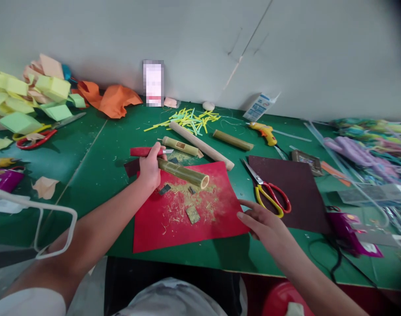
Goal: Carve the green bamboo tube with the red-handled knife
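In left hand (150, 169), bamboo tube (184, 172), end hidden

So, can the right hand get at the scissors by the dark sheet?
Likely yes: the right hand is just beside the scissors, handles toward it, and nothing lies over them. It would probably just leave the edge of the red sheet.

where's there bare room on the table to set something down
The largest free patch of green table lies between the orange paper, paper scrap and left arm. A narrower strip lies between the red paper, right hand and front edge. Crowded: far right around the colourful heap, far left around the folded paper.
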Available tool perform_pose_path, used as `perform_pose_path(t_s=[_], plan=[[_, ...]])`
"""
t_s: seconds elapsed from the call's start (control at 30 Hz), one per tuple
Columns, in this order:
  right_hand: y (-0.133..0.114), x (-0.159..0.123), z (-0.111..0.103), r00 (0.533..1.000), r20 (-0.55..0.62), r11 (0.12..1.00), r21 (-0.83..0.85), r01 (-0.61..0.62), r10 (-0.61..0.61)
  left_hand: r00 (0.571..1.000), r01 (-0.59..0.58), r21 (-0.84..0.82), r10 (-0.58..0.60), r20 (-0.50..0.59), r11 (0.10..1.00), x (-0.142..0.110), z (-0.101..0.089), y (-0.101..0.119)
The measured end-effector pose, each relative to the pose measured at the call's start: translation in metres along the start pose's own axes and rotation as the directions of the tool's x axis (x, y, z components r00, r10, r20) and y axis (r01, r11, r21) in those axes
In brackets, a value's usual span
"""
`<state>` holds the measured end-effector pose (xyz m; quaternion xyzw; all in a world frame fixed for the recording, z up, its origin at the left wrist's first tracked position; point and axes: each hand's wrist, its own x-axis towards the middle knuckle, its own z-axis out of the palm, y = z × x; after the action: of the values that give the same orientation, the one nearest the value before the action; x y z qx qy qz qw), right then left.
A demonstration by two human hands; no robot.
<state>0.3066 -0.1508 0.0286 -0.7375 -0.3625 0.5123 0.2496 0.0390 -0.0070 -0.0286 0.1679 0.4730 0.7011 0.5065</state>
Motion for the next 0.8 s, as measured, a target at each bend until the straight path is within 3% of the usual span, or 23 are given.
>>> perform_pose_path(t_s=[0.17, 0.27, 0.4, 0.5, 0.67, 0.8], plan=[[-0.011, -0.012, 0.009, 0.982, -0.016, 0.982, 0.014, 0.189, -0.189, 1.000, 0.008, -0.034, -0.009, -0.019, 0.999, 0.004, -0.001, 0.000], [-0.015, -0.019, 0.015, 0.924, -0.024, 0.922, -0.083, 0.379, -0.382, 1.000, 0.016, -0.044, -0.017, -0.024, 0.999, 0.005, -0.001, 0.000], [-0.017, -0.027, 0.018, 0.866, -0.005, 0.851, -0.192, 0.489, -0.499, 0.999, 0.024, -0.045, -0.025, -0.022, 0.999, 0.004, -0.001, 0.000], [-0.019, -0.029, 0.014, 0.843, -0.066, 0.833, -0.212, 0.512, -0.534, 0.999, 0.032, -0.038, -0.033, -0.012, 0.999, 0.003, 0.000, 0.000], [-0.020, -0.023, 0.010, 0.890, -0.111, 0.893, -0.146, 0.426, -0.442, 0.999, 0.033, -0.047, -0.034, -0.020, 0.998, 0.003, 0.001, 0.002], [-0.018, -0.016, 0.005, 0.888, -0.077, 0.885, -0.160, 0.438, -0.453, 0.999, 0.046, -0.052, -0.047, -0.013, 0.998, 0.003, 0.000, 0.002]])
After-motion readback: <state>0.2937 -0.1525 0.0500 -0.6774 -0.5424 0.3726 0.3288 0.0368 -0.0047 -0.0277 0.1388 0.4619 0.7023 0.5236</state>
